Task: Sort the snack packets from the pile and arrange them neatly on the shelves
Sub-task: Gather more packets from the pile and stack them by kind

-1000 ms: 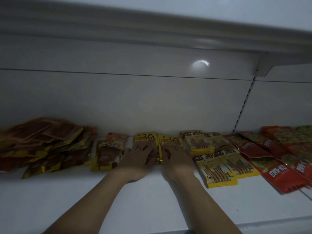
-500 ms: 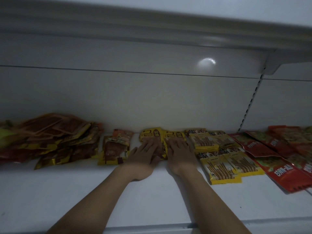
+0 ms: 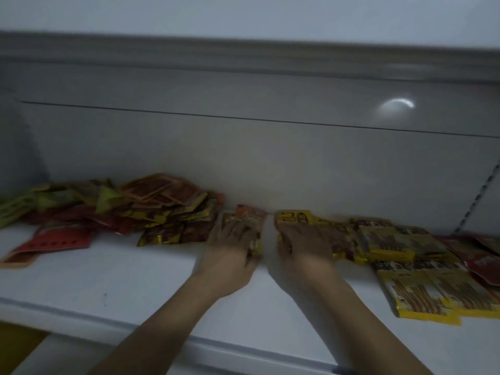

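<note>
Both hands are lying flat mid-frame, fingers stretched, not gripping: left hand (image 3: 230, 249) pressing the orange packets (image 3: 249, 215), right hand (image 3: 305, 250) pressing the yellow packets (image 3: 295, 218). Messy pile (image 3: 151, 207) is crowding the left, striped packets (image 3: 416, 296) are sitting lower right, bare shelf (image 3: 108, 280) is lying open lower left

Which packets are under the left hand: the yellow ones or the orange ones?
The orange ones, a small stack right of the mixed pile. The left hand lies on them; the right hand covers the yellow packets.
</note>
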{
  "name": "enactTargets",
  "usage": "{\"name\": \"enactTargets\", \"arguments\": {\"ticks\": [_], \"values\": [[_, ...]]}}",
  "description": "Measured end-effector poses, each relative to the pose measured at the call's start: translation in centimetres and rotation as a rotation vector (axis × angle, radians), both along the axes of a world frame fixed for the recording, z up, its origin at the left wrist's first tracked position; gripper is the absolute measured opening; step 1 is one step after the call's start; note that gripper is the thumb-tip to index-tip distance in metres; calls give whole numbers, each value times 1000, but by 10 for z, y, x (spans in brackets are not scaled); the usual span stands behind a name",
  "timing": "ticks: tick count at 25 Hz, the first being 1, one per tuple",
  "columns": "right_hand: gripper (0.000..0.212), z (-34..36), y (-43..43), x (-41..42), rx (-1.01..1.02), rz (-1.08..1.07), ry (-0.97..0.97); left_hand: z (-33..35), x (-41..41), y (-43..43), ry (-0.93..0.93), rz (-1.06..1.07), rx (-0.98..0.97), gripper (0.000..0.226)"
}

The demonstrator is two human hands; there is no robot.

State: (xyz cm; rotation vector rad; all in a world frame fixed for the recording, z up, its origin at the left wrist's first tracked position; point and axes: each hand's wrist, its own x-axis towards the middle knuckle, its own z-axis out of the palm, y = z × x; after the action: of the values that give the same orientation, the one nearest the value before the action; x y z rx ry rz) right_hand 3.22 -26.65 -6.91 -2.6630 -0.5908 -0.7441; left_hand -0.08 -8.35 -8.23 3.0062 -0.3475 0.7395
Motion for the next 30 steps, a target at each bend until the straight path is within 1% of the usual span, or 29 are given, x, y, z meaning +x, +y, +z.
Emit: {"name": "enactTargets", "arguments": {"ticks": [2, 4, 6, 8, 10, 13, 16, 18, 20, 22, 24, 26, 29, 30], "values": [[45, 11, 39, 1, -151, 134, 210, 4, -14, 38, 21, 126, -5, 46], [44, 15, 80, 7, -250, 152, 277, 7, -23, 68, 81, 249, 3, 39], [55, 12, 107, 10, -255, 110, 359, 7, -27, 90, 128, 308, 11, 42], [63, -3, 114, 7, -185, 89, 424, 3, -25, 99, 106, 305, 41, 42], [64, -16, 112, 5, -122, 80, 387, 1, -17, 102, 61, 272, 116, 38], [60, -18, 111, 2, -152, 99, 374, -3, -3, 104, -14, 217, 129, 31], [46, -6, 104, -15, -179, 151, 420, 0, -5, 103, -39, 194, 125, 32], [37, 2, 92, -32, -196, 200, 457, 7, -20, 94, -19, 144, 121, 36], [32, 8, 78, -47, -165, 224, 493, 10, -44, 85, -8, 95, 104, 37], [30, 11, 61, -61, -100, 219, 468, 6, -72, 78, -34, 41, 57, 28], [33, 10, 46, -75, -70, 168, 420, 1, -100, 72, -40, 13, 13, 10], [37, 5, 37, -92, -58, 105, 378, 4, -120, 62, 16, 2, -63, 32], [37, -4, 28, -113, -13, 37, 356, 16, -134, 45, 193, 29, -304, 55], [37, -6, 27, -118, 19, 27, 364, 15, -135, 41, 206, 54, -367, 59]]}}
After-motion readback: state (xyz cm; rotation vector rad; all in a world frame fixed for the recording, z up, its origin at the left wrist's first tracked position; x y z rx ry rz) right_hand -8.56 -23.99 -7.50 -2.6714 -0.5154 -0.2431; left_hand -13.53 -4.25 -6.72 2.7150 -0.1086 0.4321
